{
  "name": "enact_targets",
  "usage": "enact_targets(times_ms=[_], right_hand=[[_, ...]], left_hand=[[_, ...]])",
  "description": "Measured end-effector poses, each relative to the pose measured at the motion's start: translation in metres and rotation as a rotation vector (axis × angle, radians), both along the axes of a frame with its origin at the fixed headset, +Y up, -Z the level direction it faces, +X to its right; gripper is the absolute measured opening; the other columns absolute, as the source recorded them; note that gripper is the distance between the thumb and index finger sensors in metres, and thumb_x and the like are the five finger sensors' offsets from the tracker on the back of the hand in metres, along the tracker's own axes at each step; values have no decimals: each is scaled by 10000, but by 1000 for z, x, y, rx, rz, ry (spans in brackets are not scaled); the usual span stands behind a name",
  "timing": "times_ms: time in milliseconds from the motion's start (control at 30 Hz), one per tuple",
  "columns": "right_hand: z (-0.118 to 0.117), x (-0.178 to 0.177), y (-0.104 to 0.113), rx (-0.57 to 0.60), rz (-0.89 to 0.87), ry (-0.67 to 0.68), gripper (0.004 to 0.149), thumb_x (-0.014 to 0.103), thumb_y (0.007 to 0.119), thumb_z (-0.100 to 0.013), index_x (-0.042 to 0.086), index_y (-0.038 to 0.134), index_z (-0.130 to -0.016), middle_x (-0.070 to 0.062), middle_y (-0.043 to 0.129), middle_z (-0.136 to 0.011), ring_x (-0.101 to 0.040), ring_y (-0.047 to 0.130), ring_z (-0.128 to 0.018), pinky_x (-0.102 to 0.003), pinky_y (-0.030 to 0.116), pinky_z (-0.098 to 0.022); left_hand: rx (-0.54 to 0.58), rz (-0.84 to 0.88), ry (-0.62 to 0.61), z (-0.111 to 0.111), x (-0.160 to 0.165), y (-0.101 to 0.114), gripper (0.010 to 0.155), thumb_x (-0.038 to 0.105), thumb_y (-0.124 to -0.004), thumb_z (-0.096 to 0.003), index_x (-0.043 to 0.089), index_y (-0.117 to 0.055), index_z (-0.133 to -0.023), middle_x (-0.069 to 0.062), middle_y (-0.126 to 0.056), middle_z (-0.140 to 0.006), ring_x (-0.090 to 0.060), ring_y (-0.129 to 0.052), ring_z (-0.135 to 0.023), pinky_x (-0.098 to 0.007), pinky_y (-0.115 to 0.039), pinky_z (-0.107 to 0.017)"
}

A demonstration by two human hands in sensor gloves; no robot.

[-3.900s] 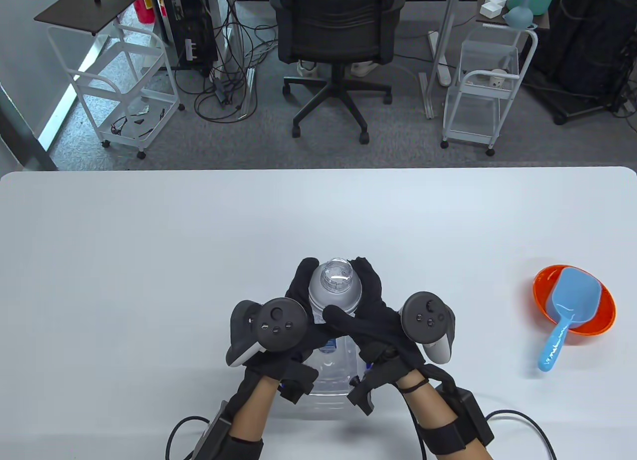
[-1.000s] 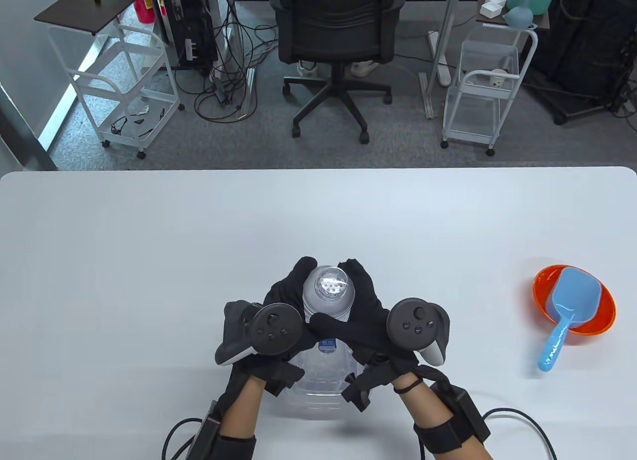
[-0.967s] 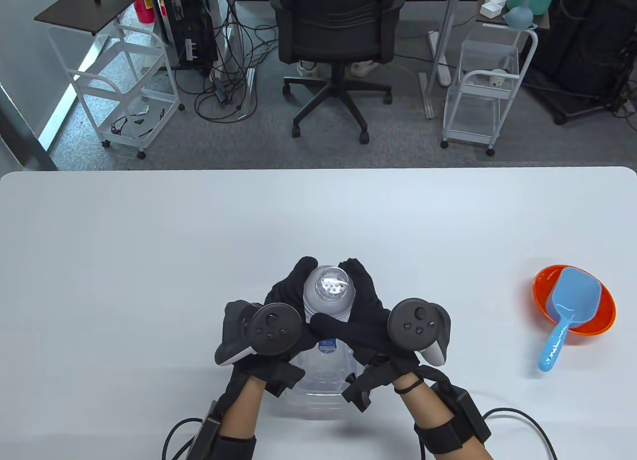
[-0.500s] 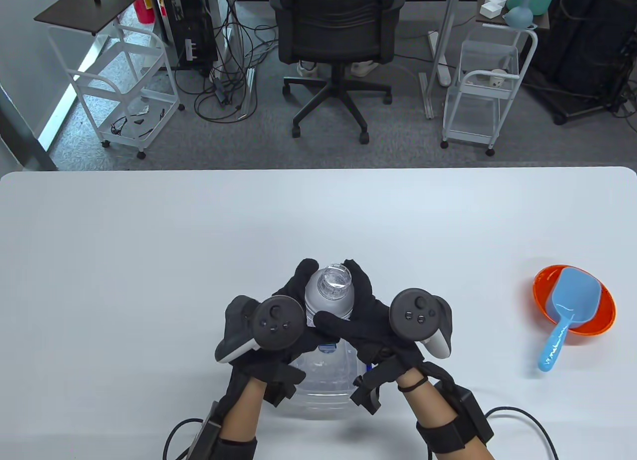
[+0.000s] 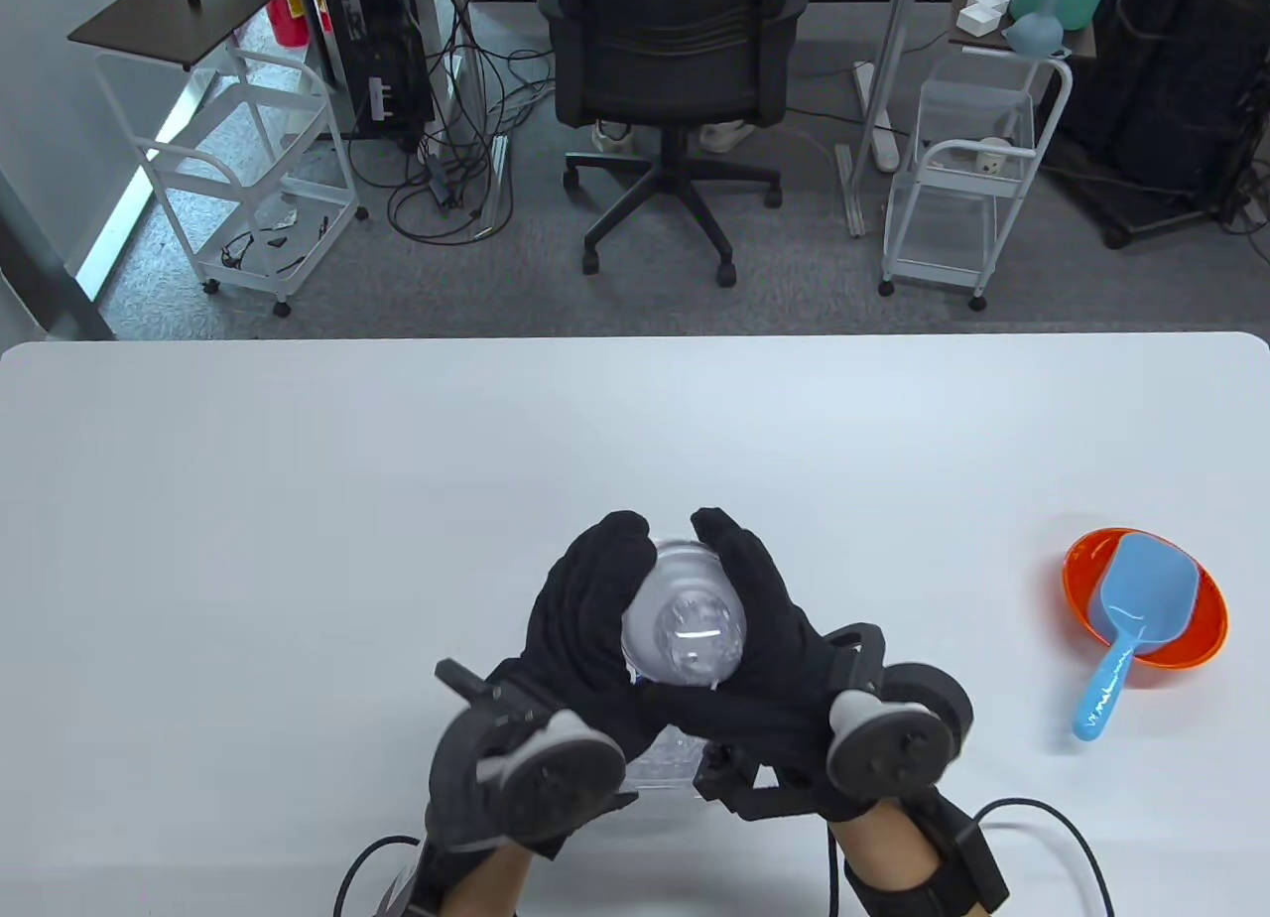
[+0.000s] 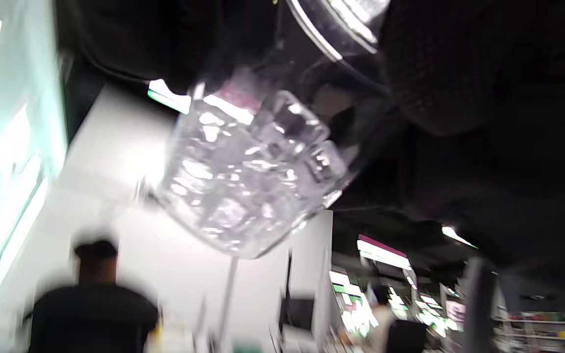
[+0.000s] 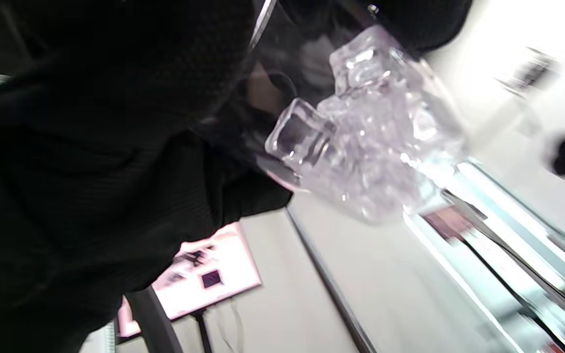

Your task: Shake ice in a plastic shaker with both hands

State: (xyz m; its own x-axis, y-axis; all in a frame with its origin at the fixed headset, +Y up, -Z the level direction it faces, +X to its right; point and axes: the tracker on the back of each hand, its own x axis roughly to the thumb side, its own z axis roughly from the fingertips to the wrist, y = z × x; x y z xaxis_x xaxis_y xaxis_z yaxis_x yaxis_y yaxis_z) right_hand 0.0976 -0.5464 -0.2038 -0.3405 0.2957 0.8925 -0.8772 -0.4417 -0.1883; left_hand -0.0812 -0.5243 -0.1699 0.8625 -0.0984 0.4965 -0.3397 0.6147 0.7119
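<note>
A clear plastic shaker (image 5: 685,634) with a rounded cap is lifted off the white table (image 5: 298,520), held between both gloved hands. My left hand (image 5: 580,614) grips its left side, my right hand (image 5: 764,619) grips its right side, with the right thumb across the near side. The cap end points up toward the camera. Ice cubes (image 6: 248,176) fill the clear lower part in the left wrist view. The ice cubes (image 7: 375,147) also show in the right wrist view. Both wrist views are blurred.
An orange bowl (image 5: 1196,639) holding a blue scoop (image 5: 1131,604) sits at the right of the table. Cables (image 5: 1052,838) run from my wrists at the near edge. An office chair (image 5: 670,73) and white carts (image 5: 977,173) stand beyond the table's far edge.
Both hands have tilted up and toward me with the shaker, so its cap now faces the camera and the trackers have swung down toward the near edge.
</note>
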Motion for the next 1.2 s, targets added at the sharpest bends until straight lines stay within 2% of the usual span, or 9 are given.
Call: enact_targets(times_ms=[67, 133, 167, 300, 400, 867, 933, 1067, 1200], right_hand=[[8, 1, 3, 103, 28, -32, 1041, 595, 719, -454, 130, 13, -1062, -219, 262, -1184, -563, 445, -1061, -693, 560, -717], [-3, -1, -5, 81, 76, -118, 1043, 607, 697, -464, 118, -12, -1053, -224, 245, -1180, -561, 442, -1060, -682, 560, -724], [-11, -1, -11, 18, 95, -144, 1044, 620, 682, -469, 107, -13, -1055, -226, 255, -1179, -559, 461, -1055, -671, 575, -723], [-72, -8, -74, -504, 96, -93, 1040, 629, 693, -478, 27, 95, -1081, -300, 393, -1136, -604, 592, -954, -667, 650, -631], [-83, -11, -95, -666, 54, -62, 1030, 584, 748, -479, -46, 195, -1078, -384, 467, -1077, -676, 632, -852, -716, 639, -551], [-65, 1, -45, -580, 112, 52, 1052, 578, 737, -497, -4, 90, -1089, -393, 315, -1121, -679, 557, -919, -742, 617, -584], [-68, 1, -48, -611, 128, 37, 1047, 583, 730, -499, -14, 108, -1093, -389, 384, -1109, -679, 585, -908, -735, 635, -575], [-93, 1, -85, -889, 115, 148, 1041, 575, 723, -518, -70, 125, -1076, -429, 424, -1059, -707, 608, -839, -738, 635, -530], [-95, -1, -91, -895, 151, 99, 1038, 561, 736, -518, -87, 144, -1072, -442, 436, -1046, -723, 609, -816, -749, 627, -511]], left_hand=[[249, -100, 117, 7, 4, -3, 1130, 667, -738, -461, 135, 57, -1062, -156, -434, -1233, -353, -717, -1095, -532, -668, -782], [199, -132, 164, -8, 6, -11, 1133, 710, -685, -457, 88, 49, -1055, -149, -469, -1227, -317, -809, -1054, -505, -723, -758], [98, -127, 152, -20, 5, -16, 1132, 705, -688, -461, 82, 49, -1054, -155, -471, -1226, -320, -812, -1049, -509, -721, -757], [-688, 60, -138, -100, -9, -72, 1153, 551, -812, -487, 44, 66, -1035, -305, -414, -1174, -527, -734, -979, -623, -648, -696], [-944, 271, -248, -118, -16, -102, 1156, 456, -873, -495, 30, 52, -1042, -380, -369, -1146, -649, -660, -924, -659, -637, -649], [-660, 124, -114, -77, -4, -49, 1116, 534, -814, -511, -7, -13, -1069, -380, -460, -1142, -594, -752, -926, -627, -698, -656], [-694, 118, -122, -82, -6, -53, 1117, 549, -810, -509, -17, -30, -1073, -380, -485, -1139, -583, -775, -918, -620, -712, -650], [-1032, 178, -164, -108, -8, -83, 1113, 523, -799, -533, -45, 0, -1060, -432, -457, -1115, -633, -748, -880, -641, -685, -629], [-1078, 235, -201, -115, -11, -97, 1119, 509, -814, -525, -58, -5, -1050, -444, -446, -1100, -647, -738, -871, -651, -681, -617]])
